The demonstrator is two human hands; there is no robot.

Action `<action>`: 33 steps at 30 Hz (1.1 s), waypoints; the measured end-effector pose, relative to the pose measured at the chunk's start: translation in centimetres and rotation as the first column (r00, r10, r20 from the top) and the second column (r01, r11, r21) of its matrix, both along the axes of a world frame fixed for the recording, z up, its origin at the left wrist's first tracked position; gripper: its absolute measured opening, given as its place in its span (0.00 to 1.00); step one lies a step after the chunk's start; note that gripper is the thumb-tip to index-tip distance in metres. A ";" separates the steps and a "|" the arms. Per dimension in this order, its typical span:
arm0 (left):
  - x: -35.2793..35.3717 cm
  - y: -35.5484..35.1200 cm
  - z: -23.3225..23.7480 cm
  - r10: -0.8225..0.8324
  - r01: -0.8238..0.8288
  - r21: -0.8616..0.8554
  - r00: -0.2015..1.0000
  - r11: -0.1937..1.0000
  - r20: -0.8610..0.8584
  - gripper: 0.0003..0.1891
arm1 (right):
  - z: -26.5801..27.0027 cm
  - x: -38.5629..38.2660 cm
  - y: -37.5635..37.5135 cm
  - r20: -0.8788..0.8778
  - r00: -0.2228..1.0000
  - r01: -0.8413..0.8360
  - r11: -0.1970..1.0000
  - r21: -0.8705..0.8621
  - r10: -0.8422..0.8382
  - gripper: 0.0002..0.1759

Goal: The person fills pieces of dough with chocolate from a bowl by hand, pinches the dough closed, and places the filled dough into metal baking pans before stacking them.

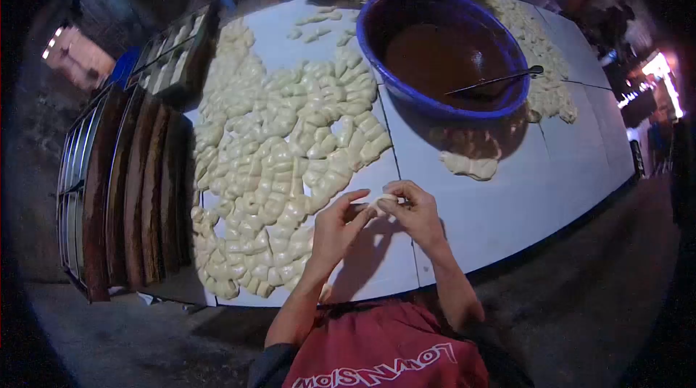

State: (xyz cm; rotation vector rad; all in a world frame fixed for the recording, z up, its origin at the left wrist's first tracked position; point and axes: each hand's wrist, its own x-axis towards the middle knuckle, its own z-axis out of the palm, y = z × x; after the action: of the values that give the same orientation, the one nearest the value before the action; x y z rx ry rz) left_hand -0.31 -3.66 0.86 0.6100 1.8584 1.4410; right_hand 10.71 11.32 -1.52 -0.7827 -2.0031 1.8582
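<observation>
1. Dough piece (382, 202), small and pale, is between my two hands, just above the bench (522, 199).
2. My right hand (418, 217) pinches it, fingers nearly closed; my left hand (333, 231) grips its other side, index finger spread a little.
3. I judge this to be hand-shaping; the next move calls for light, even pressure.
4. Dough lumps (275, 163) crowd to my left; beyond my right hand stands the blue basin (453, 110).

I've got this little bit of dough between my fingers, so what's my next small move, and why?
I'd probably give the small dough piece a light pinch: your left hand and right hand both hold it by the fingertips, and the shaped pieces to the left look plump and rounded. Whether its edge is closed, I can't tell.
</observation>
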 end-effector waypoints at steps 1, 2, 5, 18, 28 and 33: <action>0.6 1.0 0.2 0.041 -0.032 0.052 0.980 0.998 -0.193 0.25 | 0.0 0.3 0.6 -0.027 1.000 0.002 1.000 0.022 -0.002 0.13; 1.3 2.0 0.4 0.097 -0.059 0.111 0.923 0.992 -0.373 0.27 | 0.1 0.5 1.0 -0.105 0.994 0.035 0.998 0.052 -0.029 0.13; 1.3 5.1 0.5 0.191 0.024 0.297 0.713 0.955 -0.674 0.31 | 1.1 0.7 1.4 -0.201 0.975 0.058 0.985 -0.165 -0.091 0.17; 3.5 13.1 -1.4 0.000 -0.100 0.487 0.980 0.868 0.200 0.38 | 8.1 -4.5 13.9 -0.410 0.904 0.011 0.968 -0.251 -0.116 0.08; 0.2 6.4 -0.4 -0.048 0.040 0.091 0.995 0.995 0.088 0.19 | 5.1 -12.9 24.6 0.800 0.577 -0.765 0.451 0.459 0.165 0.18; -0.1 4.7 -0.8 -0.098 0.098 0.011 0.991 0.995 0.096 0.20 | 7.9 -12.6 23.4 0.770 0.586 -0.716 0.606 0.347 0.253 0.20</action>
State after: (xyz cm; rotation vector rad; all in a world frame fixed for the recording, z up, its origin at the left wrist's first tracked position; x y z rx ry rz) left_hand -0.45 1.02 0.04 0.6155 1.7258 1.3886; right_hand -1.91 34.67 6.34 -0.7168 -3.3857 0.9198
